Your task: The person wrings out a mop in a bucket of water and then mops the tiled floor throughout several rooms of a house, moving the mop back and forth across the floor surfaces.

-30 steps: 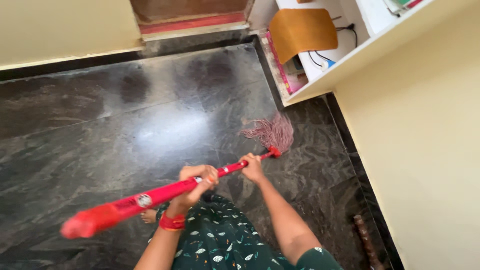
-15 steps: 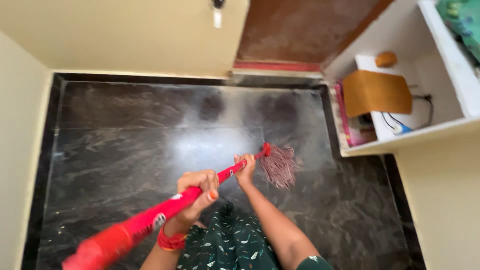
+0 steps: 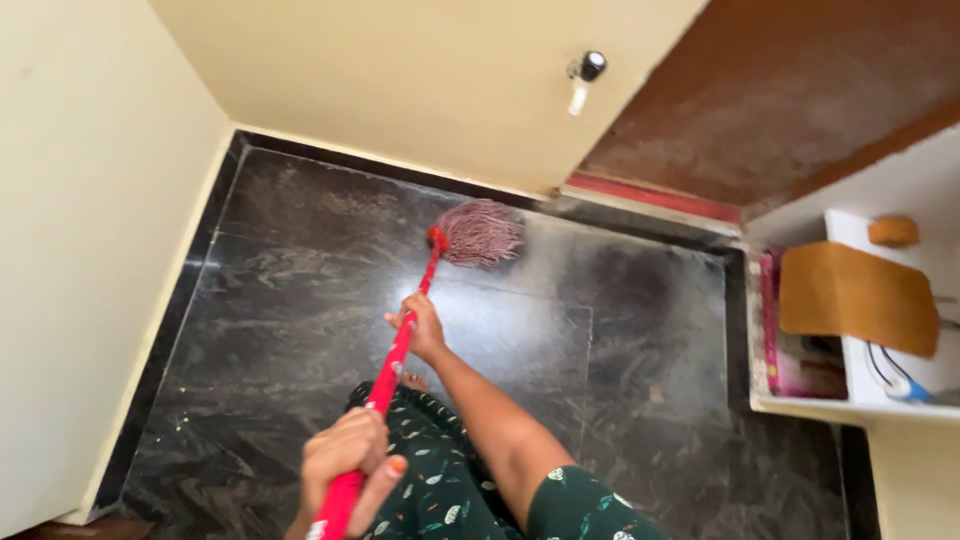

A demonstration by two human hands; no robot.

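A red-handled mop [image 3: 402, 340] reaches forward across the dark stone floor [image 3: 280, 300]. Its pinkish string head [image 3: 482, 232] rests on the floor close to the far cream wall [image 3: 420, 80]. My right hand [image 3: 426, 326] grips the handle about halfway along, arm stretched forward. My left hand [image 3: 345, 462] grips the near end of the handle at the bottom of the view, just above my dark green patterned clothing [image 3: 450, 480]. A bare foot [image 3: 412, 381] peeks out beside the handle.
A cream wall [image 3: 90, 250] closes the left side. A brown door [image 3: 800, 90] with a red sill stands at the back right. A white shelf unit [image 3: 850, 405] at the right holds an orange-brown board, pink books and cables. A small wall fitting [image 3: 585, 75] juts out.
The mop head has swung from the right near the shelf to the far wall ahead. My right arm has stretched forward, and the view has turned left.
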